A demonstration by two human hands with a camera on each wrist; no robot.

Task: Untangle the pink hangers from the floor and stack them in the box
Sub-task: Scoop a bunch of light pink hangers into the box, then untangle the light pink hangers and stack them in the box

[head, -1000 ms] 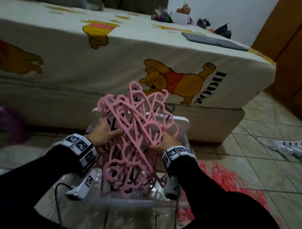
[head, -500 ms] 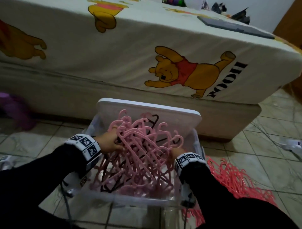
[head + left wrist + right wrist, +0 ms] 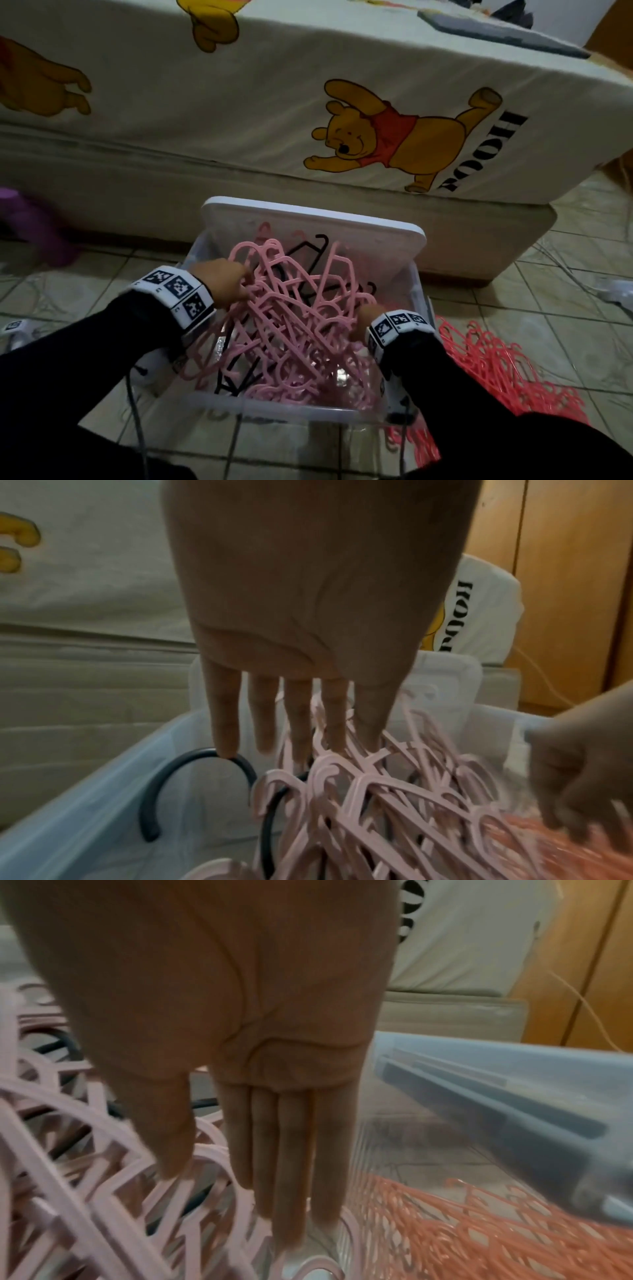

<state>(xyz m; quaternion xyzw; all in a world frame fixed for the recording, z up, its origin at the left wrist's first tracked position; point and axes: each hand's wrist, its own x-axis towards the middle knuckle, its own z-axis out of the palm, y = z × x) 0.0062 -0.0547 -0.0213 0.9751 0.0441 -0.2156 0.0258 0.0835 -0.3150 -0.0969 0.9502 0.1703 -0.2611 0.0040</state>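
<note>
A tangle of pink hangers [image 3: 294,322] lies in the clear plastic box [image 3: 274,409], mixed with a few black hangers [image 3: 308,250]. My left hand [image 3: 239,284] rests on the left side of the pile. In the left wrist view its fingers [image 3: 298,748] are straight, tips touching the pink hangers [image 3: 377,791] and a black hook [image 3: 192,758]. My right hand [image 3: 359,322] is at the pile's right side. Its straight fingers [image 3: 294,1191] point down between the pink hangers [image 3: 85,1164] and the box wall [image 3: 411,1137]. Neither hand grips anything.
The box's white lid [image 3: 308,219] leans against the bed [image 3: 239,120] just behind the box. A heap of coral-red hangers [image 3: 496,370] lies on the tiled floor right of the box. A purple object [image 3: 30,226] sits at far left; cables trail at right.
Both hands held the pink bundle up above the box, then lowered it inside. Their fingers have now straightened and released the hangers.
</note>
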